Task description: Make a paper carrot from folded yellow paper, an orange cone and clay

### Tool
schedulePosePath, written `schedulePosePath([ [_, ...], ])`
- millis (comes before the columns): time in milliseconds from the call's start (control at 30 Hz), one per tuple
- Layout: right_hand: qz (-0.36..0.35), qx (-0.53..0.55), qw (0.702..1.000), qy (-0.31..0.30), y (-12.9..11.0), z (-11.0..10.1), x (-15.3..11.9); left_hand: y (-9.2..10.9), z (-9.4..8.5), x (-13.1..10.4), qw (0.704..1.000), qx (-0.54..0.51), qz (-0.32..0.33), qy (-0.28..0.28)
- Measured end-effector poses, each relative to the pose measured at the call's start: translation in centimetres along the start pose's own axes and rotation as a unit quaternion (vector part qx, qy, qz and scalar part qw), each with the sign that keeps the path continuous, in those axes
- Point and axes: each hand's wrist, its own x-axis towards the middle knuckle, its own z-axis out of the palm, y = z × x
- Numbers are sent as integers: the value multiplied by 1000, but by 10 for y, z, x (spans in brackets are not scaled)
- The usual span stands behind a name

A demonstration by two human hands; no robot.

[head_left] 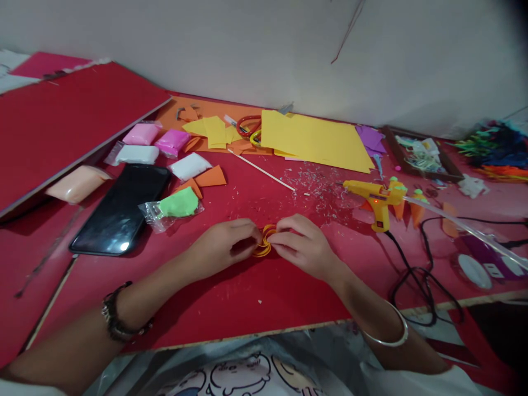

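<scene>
Between my two hands is a small bundle of yellow-orange loops [263,250], thin like curled paper strips or rubber bands; which of the two I cannot tell. My left hand [231,245] pinches its left side, fingertips bent together. On the other side my right hand [303,245] has its thumb and fingers closed on the loops. Part of the bundle is hidden by the fingers. Both hands rest low over the red tabletop [256,297], near its front edge.
At left lie a black phone [121,209], a bag of green clay [179,202] and other clay packets. Yellow sheets [317,140], scissors [249,127] and a white stick [264,171] lie behind. A yellow glue gun [377,201] with looped cable [424,286] and orange cones [417,209] occupy the right.
</scene>
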Motion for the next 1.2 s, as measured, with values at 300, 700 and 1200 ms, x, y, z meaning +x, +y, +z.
schedulePosePath([
  [300,65,72,995,38,-2,-3,4,0,-2,1,1000,12,-14,-11],
  [700,185,65,970,146,4,-14,4,-1,-4,1,1000,14,-16,-8],
  [1200,55,63,996,-15,-1,1,0,0,-1,0,1000,14,-12,-8],
])
